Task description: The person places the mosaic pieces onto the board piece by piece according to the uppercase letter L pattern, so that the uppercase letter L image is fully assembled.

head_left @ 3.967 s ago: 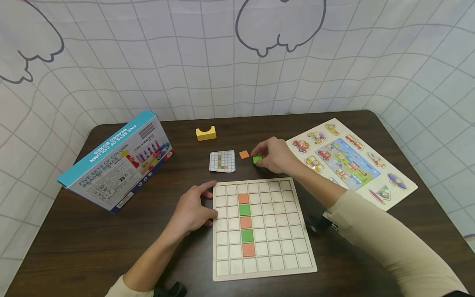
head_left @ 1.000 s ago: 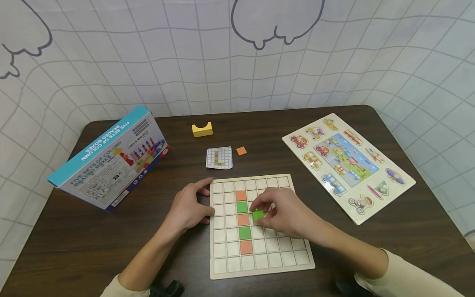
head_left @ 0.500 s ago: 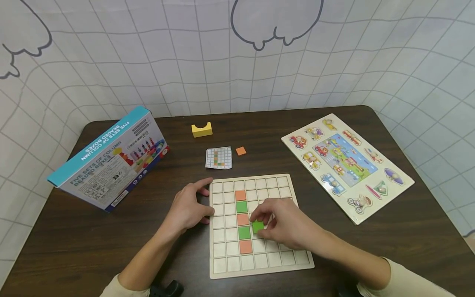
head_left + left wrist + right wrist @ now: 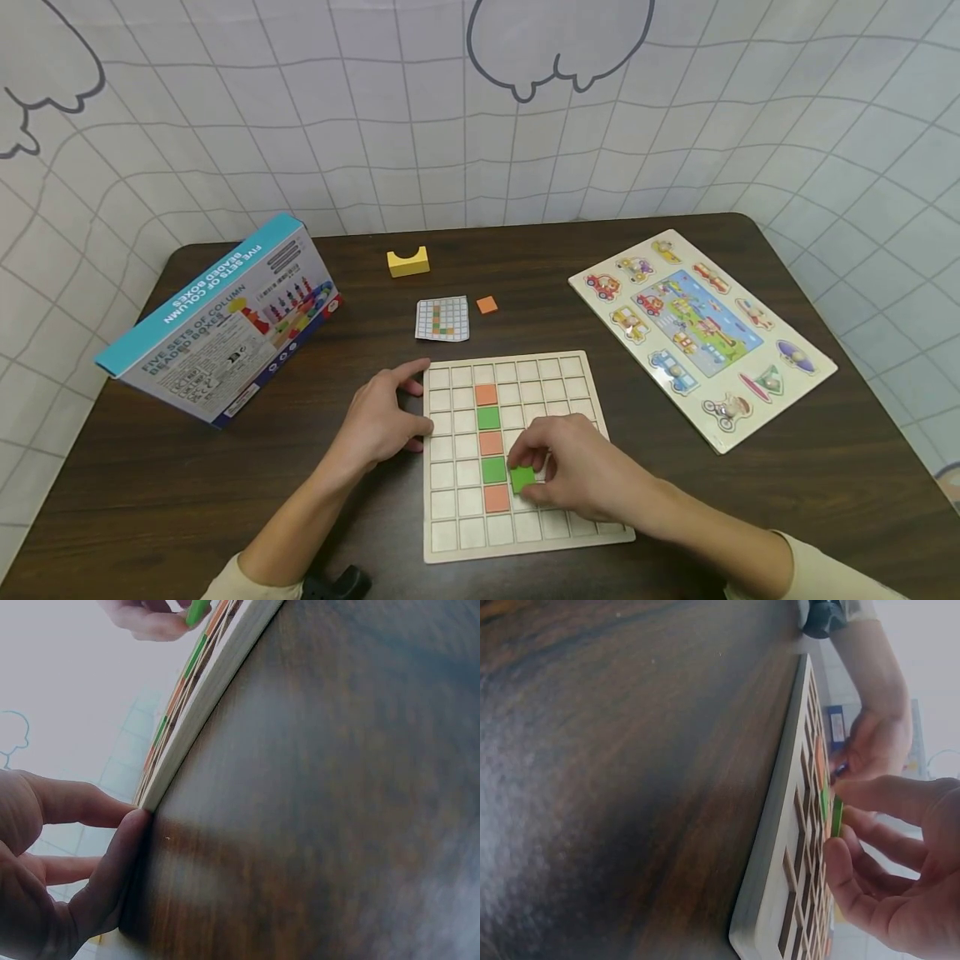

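Note:
My right hand (image 4: 573,471) pinches a green square tile (image 4: 522,479) between thumb and fingers. The tile sits close over the wooden grid board (image 4: 457,533), just right of a column of tiles. That column alternates orange and green, with an orange tile (image 4: 497,498) at its near end and another green tile (image 4: 493,470) above it. At the board's left edge, my left hand (image 4: 381,421) touches the side with thumb and fingertips spread along it. Seen from the left wrist, the index finger (image 4: 86,806) and thumb meet the board's edge.
Behind the board lie a small pattern card (image 4: 442,319) and a loose orange tile (image 4: 487,305). Farther back is a yellow arch block (image 4: 408,263). A blue-topped box (image 4: 240,325) stands left, and a picture puzzle board (image 4: 705,333) lies right.
My right hand picked up the green tile from behind the board, carried it over the grid, then moved nearer along the tile column. My left hand stayed at the board's edge.

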Tool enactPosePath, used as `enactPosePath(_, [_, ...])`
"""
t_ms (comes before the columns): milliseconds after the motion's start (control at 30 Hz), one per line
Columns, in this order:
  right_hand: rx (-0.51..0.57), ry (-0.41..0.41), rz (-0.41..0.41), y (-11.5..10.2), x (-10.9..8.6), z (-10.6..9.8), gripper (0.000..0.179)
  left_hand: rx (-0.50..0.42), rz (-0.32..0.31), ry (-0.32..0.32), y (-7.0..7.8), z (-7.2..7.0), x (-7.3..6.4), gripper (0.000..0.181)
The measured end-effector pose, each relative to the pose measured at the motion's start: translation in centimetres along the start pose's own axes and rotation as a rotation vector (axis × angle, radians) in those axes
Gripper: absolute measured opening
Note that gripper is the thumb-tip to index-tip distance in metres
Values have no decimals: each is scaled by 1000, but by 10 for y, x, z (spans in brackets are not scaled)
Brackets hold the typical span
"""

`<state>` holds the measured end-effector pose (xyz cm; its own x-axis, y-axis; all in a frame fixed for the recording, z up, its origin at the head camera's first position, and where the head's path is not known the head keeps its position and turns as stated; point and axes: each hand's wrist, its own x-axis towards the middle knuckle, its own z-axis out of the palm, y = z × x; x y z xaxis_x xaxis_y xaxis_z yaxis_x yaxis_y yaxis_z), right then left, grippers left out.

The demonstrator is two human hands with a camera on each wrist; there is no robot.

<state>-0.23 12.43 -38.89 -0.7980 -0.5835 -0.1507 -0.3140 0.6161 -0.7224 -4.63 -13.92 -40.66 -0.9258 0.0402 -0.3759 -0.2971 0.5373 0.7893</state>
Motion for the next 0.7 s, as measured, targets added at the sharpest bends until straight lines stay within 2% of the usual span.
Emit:
enactPosePath(200, [2,-33,-12,0,-1,2,24,4,-1,-1,0,0,0,87])
enactPosePath(700, [-79,-26,-54,0,0,9,25,-4,0,-2,-1,0,0,86])
